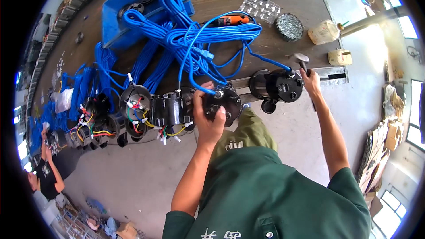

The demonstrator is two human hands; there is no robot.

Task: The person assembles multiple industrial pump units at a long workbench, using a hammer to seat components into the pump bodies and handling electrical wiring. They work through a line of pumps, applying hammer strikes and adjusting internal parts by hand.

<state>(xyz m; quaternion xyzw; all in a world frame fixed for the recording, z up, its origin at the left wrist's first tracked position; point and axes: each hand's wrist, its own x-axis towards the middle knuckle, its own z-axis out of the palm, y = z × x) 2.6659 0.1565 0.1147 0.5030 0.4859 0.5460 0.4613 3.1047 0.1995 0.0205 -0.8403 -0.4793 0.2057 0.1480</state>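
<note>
The person's left hand (209,119) is at a black motor housing (231,97) standing at the near edge of the dark workbench (305,11), directly in front of the body. Its thumb lies on the dark round end face and its forefinger is well parted from it, reaching up toward the blue cable (191,76) that enters near the rim; the other fingers are partly hidden, so whether they grip the housing cannot be told. The right hand (311,82) has its fingers closed around the handle of a hammer (302,58), whose metal head points upward just beside a second black housing (287,86). More coiled blue cable (212,35) is heaped farther back, partly in front of a blue bin (113,24) and near an orange-bodied tool (232,20). A round tin (290,27) stands beyond the hammer, near a plastic bottle (324,33).
</note>
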